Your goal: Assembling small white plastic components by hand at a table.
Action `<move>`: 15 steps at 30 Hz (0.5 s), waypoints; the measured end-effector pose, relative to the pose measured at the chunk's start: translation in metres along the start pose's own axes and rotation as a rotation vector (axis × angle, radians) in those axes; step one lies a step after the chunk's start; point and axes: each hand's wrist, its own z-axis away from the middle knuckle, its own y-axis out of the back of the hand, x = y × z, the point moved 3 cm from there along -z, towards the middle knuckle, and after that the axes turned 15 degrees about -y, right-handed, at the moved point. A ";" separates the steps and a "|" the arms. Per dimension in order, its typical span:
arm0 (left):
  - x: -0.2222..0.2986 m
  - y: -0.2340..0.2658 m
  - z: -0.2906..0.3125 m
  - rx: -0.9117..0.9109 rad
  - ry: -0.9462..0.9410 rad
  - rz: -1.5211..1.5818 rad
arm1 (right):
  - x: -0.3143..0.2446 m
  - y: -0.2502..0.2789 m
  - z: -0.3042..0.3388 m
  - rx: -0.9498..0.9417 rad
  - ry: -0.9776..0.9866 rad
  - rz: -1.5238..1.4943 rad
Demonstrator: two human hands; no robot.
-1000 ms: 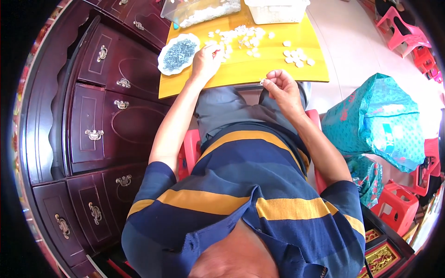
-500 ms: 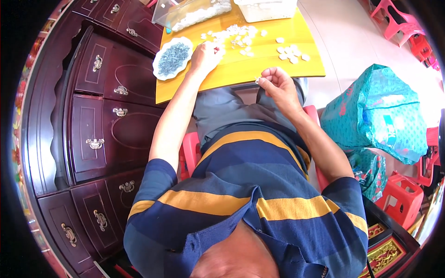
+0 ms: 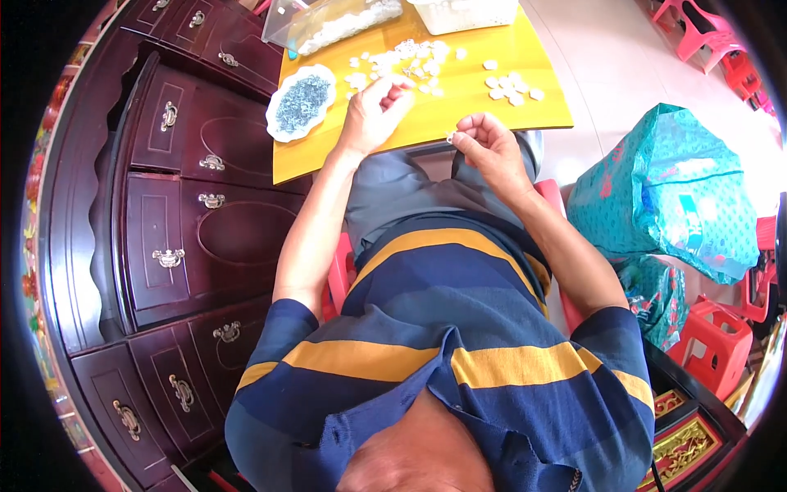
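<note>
On the yellow table (image 3: 459, 115), my left hand (image 3: 373, 115) rests with its fingers curled at the near edge of a heap of small white pieces (image 3: 402, 61); whether it grips one I cannot tell. My right hand (image 3: 488, 148) hovers at the table's front edge, pinching one small white piece (image 3: 450, 138) between thumb and fingertips. A white scalloped dish (image 3: 299, 102) holding small dark grey bits sits left of my left hand. Another small cluster of white pieces (image 3: 508, 86) lies just beyond my right hand.
A clear plastic box (image 3: 328, 20) with white pieces and a white container (image 3: 463, 12) stand at the table's far side. A dark red wooden cabinet (image 3: 180, 205) with drawers is at my left. A teal bag (image 3: 672, 189) and red plastic stools (image 3: 721, 336) stand at my right.
My view has shifted a little. My left hand has drawn back from the heap toward me. My right hand stays at the table's front edge, pinching its piece.
</note>
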 end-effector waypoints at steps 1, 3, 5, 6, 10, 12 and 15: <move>0.010 -0.006 0.005 -0.013 0.000 0.104 | 0.001 0.000 0.000 -0.009 -0.006 0.002; 0.019 -0.013 0.020 -0.031 0.091 0.230 | 0.000 -0.001 0.001 -0.011 -0.004 0.005; 0.024 -0.018 0.030 -0.053 0.107 0.286 | 0.000 -0.002 0.000 -0.017 -0.001 0.008; 0.022 -0.022 0.036 -0.052 0.166 0.405 | 0.001 -0.003 0.000 -0.022 -0.001 0.000; 0.027 -0.029 0.045 -0.046 0.224 0.567 | 0.002 -0.003 0.000 -0.019 -0.016 0.011; 0.030 -0.030 0.045 -0.034 0.203 0.578 | 0.004 -0.002 0.000 -0.027 -0.021 0.020; 0.030 -0.029 0.046 -0.029 0.189 0.539 | 0.005 -0.002 0.000 -0.040 -0.022 0.019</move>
